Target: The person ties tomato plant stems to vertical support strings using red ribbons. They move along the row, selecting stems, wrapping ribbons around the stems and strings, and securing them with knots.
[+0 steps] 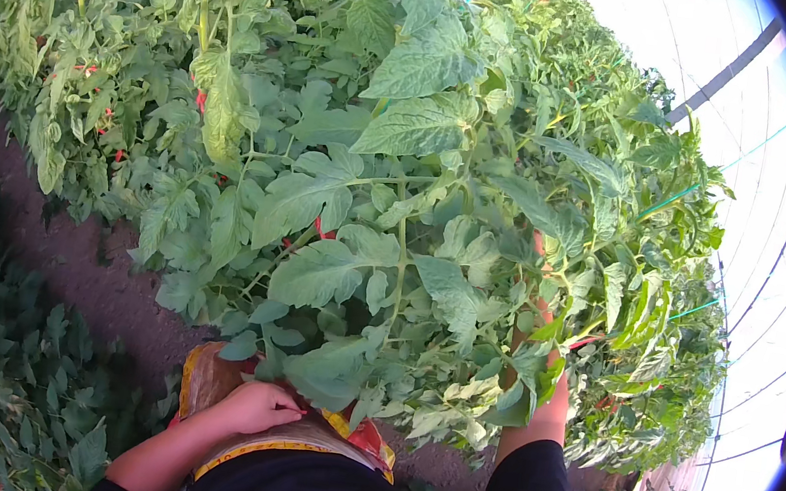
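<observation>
My left hand [261,408] is over an open bag [222,439] at my waist, with a red and yellow patterned outside and a brownish inside. Its fingers are bent together, and a small red piece [301,412] shows at their tips; what it is cannot be made out. My right forearm [541,407] reaches up into the tomato plants, where leaves cover the right hand. Broad tomato leaves [323,270] on a green stem [402,247] hang right before me. Between them a red tie [323,229] is partly visible.
Dense tomato plants [129,47] carry more red ties [201,99]. Green strings [669,201] slope upward at the right. Bare soil [91,273] forms a path at the left, with darker plants [13,359] beyond. Bright greenhouse film [715,57] with a grey pole [729,70] stands at the right.
</observation>
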A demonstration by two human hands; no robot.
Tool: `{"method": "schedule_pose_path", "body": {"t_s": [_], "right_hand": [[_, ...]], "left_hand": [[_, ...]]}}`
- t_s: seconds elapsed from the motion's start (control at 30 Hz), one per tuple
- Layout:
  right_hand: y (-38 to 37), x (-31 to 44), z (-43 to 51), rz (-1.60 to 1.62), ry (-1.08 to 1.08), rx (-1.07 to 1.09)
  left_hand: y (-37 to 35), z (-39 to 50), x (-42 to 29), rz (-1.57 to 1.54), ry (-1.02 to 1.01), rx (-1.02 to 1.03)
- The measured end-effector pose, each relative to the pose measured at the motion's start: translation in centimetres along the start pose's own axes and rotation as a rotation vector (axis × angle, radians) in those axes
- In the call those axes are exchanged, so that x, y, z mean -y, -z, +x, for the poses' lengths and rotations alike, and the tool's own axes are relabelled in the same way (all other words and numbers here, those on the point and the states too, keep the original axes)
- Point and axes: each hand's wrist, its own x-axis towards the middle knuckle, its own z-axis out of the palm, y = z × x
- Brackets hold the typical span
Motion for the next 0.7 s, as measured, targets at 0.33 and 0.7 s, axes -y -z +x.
{"method": "schedule_pose_path", "body": {"t_s": [0.33, 0.7], "right_hand": [[0.1, 2.5, -3.6, -0.036, 0.002, -0.172], [-0.4, 20.2, -24.4, -1.555, -0.243, 0.226]], "left_hand": [[2.2, -2.0, 3.0, -0.033, -0.025, 0.083], [4.8, -2.2, -1.2, -0.135, -0.014, 0.078]]}}
